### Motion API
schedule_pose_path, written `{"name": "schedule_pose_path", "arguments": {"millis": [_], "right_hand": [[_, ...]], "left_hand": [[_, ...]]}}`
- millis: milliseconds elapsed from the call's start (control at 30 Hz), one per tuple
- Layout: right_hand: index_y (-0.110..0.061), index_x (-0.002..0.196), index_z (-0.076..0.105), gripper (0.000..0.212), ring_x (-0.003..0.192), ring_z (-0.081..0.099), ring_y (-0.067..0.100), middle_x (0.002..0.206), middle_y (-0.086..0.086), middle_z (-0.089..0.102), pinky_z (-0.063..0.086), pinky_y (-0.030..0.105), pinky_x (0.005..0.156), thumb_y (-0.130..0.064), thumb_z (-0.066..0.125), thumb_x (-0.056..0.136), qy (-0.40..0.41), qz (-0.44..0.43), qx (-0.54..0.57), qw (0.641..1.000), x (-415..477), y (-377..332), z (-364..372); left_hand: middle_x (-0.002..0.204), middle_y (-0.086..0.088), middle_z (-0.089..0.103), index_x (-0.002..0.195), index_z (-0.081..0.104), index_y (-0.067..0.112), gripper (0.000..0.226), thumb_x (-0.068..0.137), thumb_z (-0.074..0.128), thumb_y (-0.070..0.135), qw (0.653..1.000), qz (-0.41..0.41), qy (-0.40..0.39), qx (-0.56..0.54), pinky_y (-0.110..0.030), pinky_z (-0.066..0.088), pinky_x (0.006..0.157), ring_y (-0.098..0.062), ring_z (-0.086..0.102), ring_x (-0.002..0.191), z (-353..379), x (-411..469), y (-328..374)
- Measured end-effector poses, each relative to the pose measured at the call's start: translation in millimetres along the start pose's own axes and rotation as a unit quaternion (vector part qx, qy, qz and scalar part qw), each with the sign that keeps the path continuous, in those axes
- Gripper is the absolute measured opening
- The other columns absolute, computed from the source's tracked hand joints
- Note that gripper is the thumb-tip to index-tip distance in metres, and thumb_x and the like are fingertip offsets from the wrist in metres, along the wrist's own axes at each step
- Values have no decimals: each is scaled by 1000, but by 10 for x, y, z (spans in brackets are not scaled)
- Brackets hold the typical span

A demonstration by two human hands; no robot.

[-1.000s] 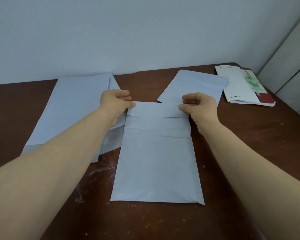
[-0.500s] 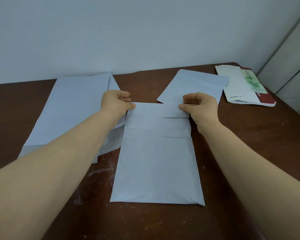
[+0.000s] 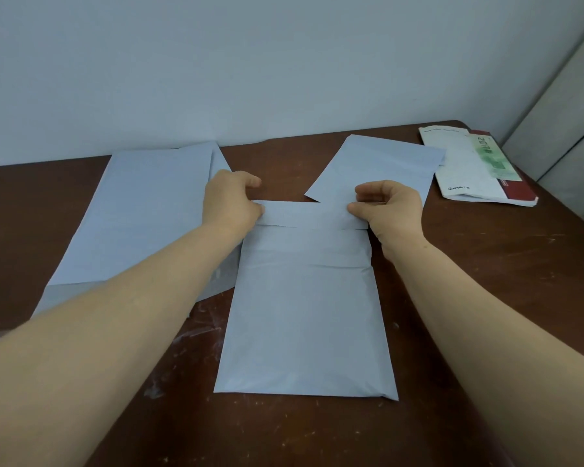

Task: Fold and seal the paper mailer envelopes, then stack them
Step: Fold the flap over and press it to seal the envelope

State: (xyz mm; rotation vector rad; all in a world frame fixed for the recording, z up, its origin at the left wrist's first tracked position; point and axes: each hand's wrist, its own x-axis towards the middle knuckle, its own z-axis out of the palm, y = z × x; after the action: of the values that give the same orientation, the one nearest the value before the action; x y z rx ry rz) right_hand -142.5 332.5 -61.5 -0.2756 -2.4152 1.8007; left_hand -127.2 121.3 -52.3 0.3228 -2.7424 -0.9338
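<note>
**Both hands pinch the flap of the centre mailer**

On my feed the mailer envelope point(image 3: 305, 315) lies flat in the middle of the brown surface point(image 3: 486, 298), with its long side running away from me. At its far end the flap point(image 3: 309, 215) is folded over towards me as a narrow band, and its free edge shows as a line across the body.

My left hand point(image 3: 231, 203) has the flap's left end and my right hand point(image 3: 390, 210) has its right end. On each hand the thumb sits on top of the band and the fingers point(image 3: 250, 181) curl in behind the fold, so both are closed in a pinch on the flap. I cannot see any fingertips that lie under the paper.

My left forearm crosses over a pile of mailers point(image 3: 149, 214) lying to the left of the centre one. I cannot tell whether the pile's right edge touches that mailer or runs under it.

Beyond the right hand a single folded mailer point(image 3: 378, 170) lies at an angle, its near corner just beside the flap. Further right, near the surface's far corner, sits a booklet point(image 3: 469, 166) in white, green and red. A plain pale wall point(image 3: 284, 62) stands behind.
</note>
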Motion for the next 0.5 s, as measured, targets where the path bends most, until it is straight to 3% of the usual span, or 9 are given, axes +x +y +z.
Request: {"name": "schedule_pose_path", "arguments": {"millis": [100, 167, 233, 300, 500], "right_hand": [[-14, 94, 68, 26, 88, 64, 14, 92, 2, 67, 52, 24, 84, -1, 75, 73, -1, -2, 1, 1000, 4, 10, 1], [-15, 93, 68, 25, 88, 64, 14, 93, 3, 67, 52, 25, 84, 0, 75, 73, -1, -3, 3, 1000, 6, 17, 3], [-16, 90, 67, 25, 89, 64, 15, 93, 3, 67, 53, 26, 85, 0, 75, 73, 1, -6, 2, 1000, 6, 20, 4], [-17, 89, 67, 24, 89, 64, 15, 91, 2, 67, 53, 28, 87, -1, 75, 73, 1, -9, 0, 1000, 3, 21, 6], [-15, 93, 68, 24, 90, 64, 14, 91, 0, 66, 53, 30, 89, -1, 74, 74, -1, -8, 2, 1000, -4, 21, 3]], "left_hand": [[118, -16, 61, 119, 63, 5, 38, 85, 47, 1, 984, 176, 5, 41, -28, 39, 93, -33, 53, 111, 5, -178, 122], [125, -18, 59, 126, 55, 0, 50, 89, 32, 23, 959, 259, -67, 90, -36, 34, 101, -35, 50, 119, 46, -295, 220], [154, -7, 28, 146, 28, 7, 61, 96, 21, 42, 939, 227, -185, 183, -31, 11, 116, -22, 20, 143, 87, -400, 278], [159, -1, 0, 150, 5, 13, 67, 97, 17, 52, 930, 188, -231, 217, -28, -2, 118, -13, -3, 146, 129, -467, 262], [158, -12, -9, 149, -3, 5, 89, 87, 11, 68, 944, 81, -205, 246, -34, -6, 118, -20, -11, 146, 157, -633, 191]]}}
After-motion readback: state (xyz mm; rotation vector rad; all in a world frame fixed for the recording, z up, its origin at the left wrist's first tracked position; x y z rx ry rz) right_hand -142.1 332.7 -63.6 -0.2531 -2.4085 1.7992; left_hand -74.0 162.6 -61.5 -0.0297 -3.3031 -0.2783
